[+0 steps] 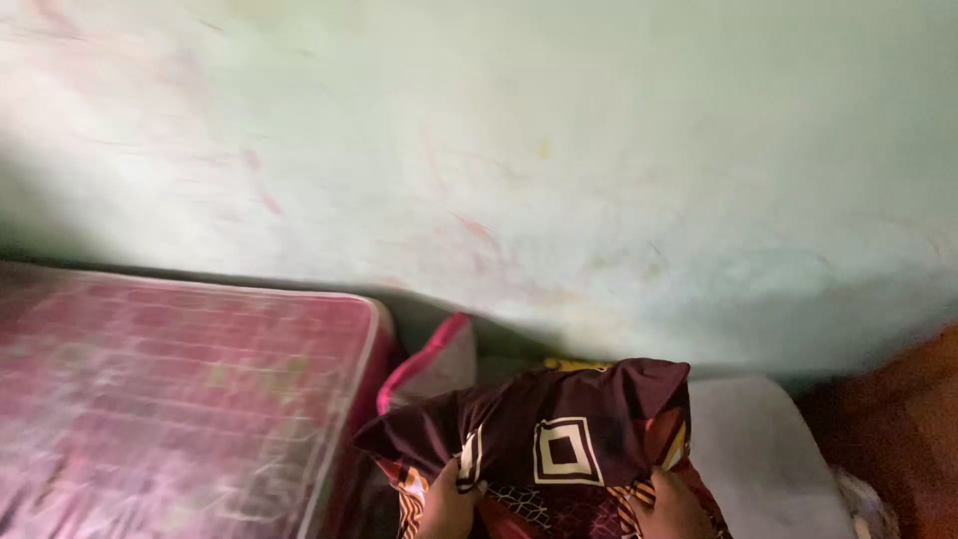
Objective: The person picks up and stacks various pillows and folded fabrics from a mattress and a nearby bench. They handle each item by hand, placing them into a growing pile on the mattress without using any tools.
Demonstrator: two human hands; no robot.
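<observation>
Left hand (446, 507): gripping the lower left edge of the patterned dark-maroon pillowcase (559, 439), fingers closed on cloth.
Right hand (671, 507): clutching the lower right edge likewise.
Pillowcase: bunching low in the middle of the view, between both hands.
Doing it well: holding both edges evenly is keeping the cloth taut.
Beyond: pink mattress (180, 389) lying left, pale green wall (519, 150) standing behind.

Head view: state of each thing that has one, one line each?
Patterned pillow: held up by its lower edge, bunched, dark maroon cover with square print.
Left hand: gripping the pillow's lower left edge.
Right hand: gripping the pillow's lower right edge.
Pink mattress: lying flat, bare, against the wall.
Pink-edged cushion: leaning upright between mattress and pillow.
Wall: pale green, stained.
</observation>
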